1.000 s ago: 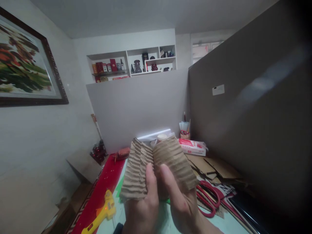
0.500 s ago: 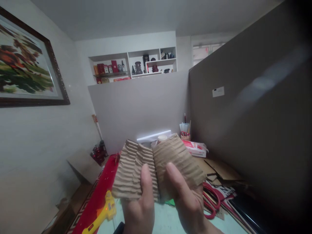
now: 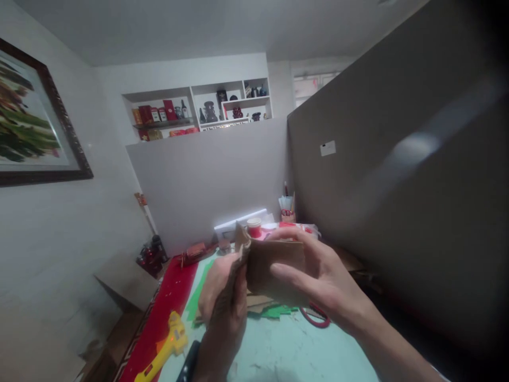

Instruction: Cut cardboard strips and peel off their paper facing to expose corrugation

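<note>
Both my hands hold a brown piece of corrugated cardboard point(image 3: 270, 262) up over the table, folded so its smooth side faces me. My left hand point(image 3: 220, 297) grips its lower left edge, fingers curled round it. My right hand point(image 3: 318, 276) closes on its right part, thumb on the front and fingers over the top. A yellow glue gun point(image 3: 165, 350) lies on the red mat at the lower left, apart from both hands.
Red scissors point(image 3: 314, 315) and green paper scraps point(image 3: 278, 310) lie on the pale green mat point(image 3: 286, 355) under my hands. A red cup point(image 3: 253, 228), a pen holder point(image 3: 287, 209) and a packet stand at the back. A tall grey board point(image 3: 397, 185) walls the right side.
The cardboard was spread open with its ribbed side toward me; now it is folded and turned, smooth side showing. My right hand moved up over its top. The view shifted to the right.
</note>
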Motion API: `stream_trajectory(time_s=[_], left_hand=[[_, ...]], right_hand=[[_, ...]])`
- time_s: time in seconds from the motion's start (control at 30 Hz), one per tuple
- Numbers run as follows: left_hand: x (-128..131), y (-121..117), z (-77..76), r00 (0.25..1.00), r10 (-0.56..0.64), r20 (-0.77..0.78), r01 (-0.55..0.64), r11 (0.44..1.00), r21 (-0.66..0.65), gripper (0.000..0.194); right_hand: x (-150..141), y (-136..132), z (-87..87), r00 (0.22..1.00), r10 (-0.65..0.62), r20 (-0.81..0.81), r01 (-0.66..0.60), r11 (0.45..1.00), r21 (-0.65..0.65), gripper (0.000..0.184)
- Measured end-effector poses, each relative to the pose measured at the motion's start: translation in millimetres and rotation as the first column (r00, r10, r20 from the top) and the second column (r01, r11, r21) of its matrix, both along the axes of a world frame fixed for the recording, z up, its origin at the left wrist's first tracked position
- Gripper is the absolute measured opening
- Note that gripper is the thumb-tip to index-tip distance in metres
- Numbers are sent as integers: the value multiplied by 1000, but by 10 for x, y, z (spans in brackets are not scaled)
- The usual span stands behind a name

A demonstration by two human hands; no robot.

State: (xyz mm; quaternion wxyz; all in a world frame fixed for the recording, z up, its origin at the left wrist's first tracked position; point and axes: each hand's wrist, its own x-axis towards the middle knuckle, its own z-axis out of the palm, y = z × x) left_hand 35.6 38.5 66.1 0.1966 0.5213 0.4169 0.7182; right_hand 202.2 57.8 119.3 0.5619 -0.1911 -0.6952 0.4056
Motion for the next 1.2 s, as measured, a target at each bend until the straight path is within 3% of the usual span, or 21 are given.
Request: stream_trajectory(time_s=[0.07,0.13,0.2,0.3,0.4,0.5,0.6,0.77,0.9,1.07,1.2], left_hand=[[26,25,47,994,-64,-88,62,998,-29,16],[18,13,75,967,-178,-181,164,982,-93,22],[-49,-48,61,904,-357,-237,312,927,-207,41],[-219,-196,-48,800,-558,-222,460,807,-371,59],[-338,-342,-205,764,-617,-191,483,742,-466,66],[-336,-466,-314,757,-632,-163,478,707,-521,74],[-258,-591,-344,792,-596,-134,421,691,-588,56],[-136,-727,-383,785,-606,-129,340,595,-728,26],[-70,-722,-481,785,-519,-338,102,647,-756,9],[9,-715,-580,636,-468,-614,-177,686,-706,21],[81,-778,-611,515,-460,-723,-290,701,-652,25]], right_hand=[[66,-42,-44,968,-216,132,197,970,142,12],[121,-71,-167,894,-415,168,353,884,306,12],[164,-90,-361,841,-521,142,434,808,398,14],[173,-115,-720,843,-528,104,421,767,484,22],[103,-152,-1057,880,-469,78,336,729,596,31],[30,-229,-1294,902,-421,93,266,713,649,29],[22,-366,-1409,905,-391,165,201,736,647,27],[70,-582,-1477,896,-323,305,94,809,580,29],[50,-638,-1582,886,-329,326,107,830,547,27],[28,-731,-1620,842,-377,386,142,845,516,24],[35,-822,-1501,698,-474,536,177,840,512,27]])
